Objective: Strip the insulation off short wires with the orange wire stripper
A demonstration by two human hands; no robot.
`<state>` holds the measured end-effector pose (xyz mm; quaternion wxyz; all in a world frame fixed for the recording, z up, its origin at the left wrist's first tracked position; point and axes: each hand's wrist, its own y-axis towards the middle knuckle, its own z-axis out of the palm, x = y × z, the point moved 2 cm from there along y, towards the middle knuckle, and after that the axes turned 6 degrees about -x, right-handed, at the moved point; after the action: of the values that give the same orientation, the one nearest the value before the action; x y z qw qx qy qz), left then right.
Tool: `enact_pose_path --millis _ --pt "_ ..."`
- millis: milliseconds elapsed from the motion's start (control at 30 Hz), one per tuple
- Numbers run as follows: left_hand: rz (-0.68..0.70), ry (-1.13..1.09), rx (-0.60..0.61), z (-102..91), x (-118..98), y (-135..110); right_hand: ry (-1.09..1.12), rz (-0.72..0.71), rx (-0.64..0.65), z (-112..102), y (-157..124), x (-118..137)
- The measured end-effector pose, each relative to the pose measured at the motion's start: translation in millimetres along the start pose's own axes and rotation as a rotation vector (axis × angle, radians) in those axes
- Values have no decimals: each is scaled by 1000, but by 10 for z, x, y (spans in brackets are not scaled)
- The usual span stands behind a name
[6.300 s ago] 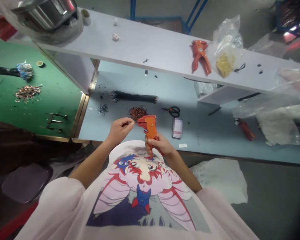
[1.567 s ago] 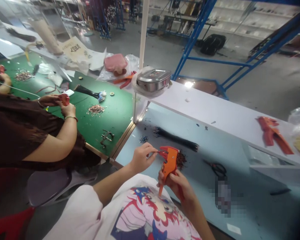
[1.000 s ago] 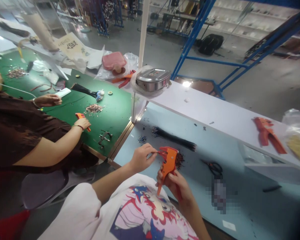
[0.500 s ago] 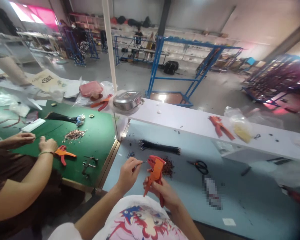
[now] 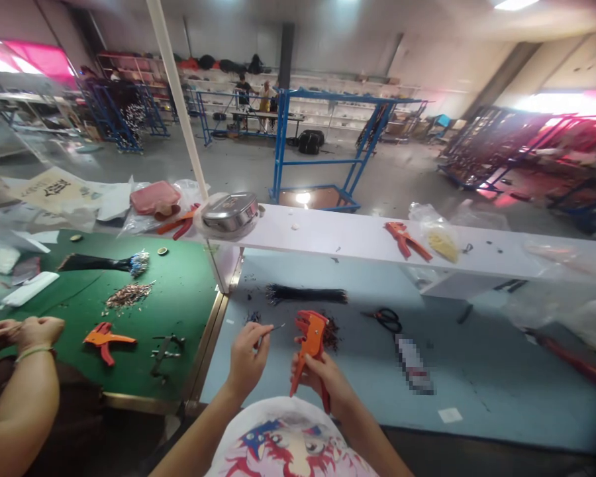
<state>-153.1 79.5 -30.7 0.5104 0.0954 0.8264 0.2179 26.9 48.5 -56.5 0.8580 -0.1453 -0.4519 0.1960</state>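
Between the fingertips of my left hand (image 5: 249, 350) is a short thin wire (image 5: 278, 327), its tip pointing right, apart from the tool. My right hand (image 5: 328, 381) is wrapped round the handles of an orange-red wire stripper (image 5: 310, 334), held upright with its jaws at the top. Behind the stripper lies a pile of small copper-brown scraps (image 5: 332, 332), partly hidden by it. A bundle of black wires (image 5: 308, 294) lies farther back on the blue mat (image 5: 357, 391).
Scissors (image 5: 388, 319) and a blurred-out object (image 5: 414, 364) lie to the right. On the white shelf (image 5: 322, 232) are a metal lunch box (image 5: 231, 213) and another orange stripper (image 5: 407, 240). At left, a co-worker's hands (image 5: 37, 332) are over a green mat (image 5: 129, 364) with a stripper (image 5: 108, 340).
The wire's tip has come away from the stripper's jaws as my left hand moved left. My view has turned to the right. The co-worker's hands have shifted left, away from their stripper.
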Motion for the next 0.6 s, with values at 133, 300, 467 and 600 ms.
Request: enact_pose_path --millis 133,300,467,600 --pt "-68 8 -65 -9 -2 8 -75 -7 -10 -10 -54 28" --pt "-79 15 -83 -59 -86 59 -174 -24 98 71 -195 153" --pt "-71 -46 -78 -81 -206 62 -134 76 214 153 -281 237" --pt "-34 -52 -52 -78 -274 22 -83 126 278 188 -323 246"
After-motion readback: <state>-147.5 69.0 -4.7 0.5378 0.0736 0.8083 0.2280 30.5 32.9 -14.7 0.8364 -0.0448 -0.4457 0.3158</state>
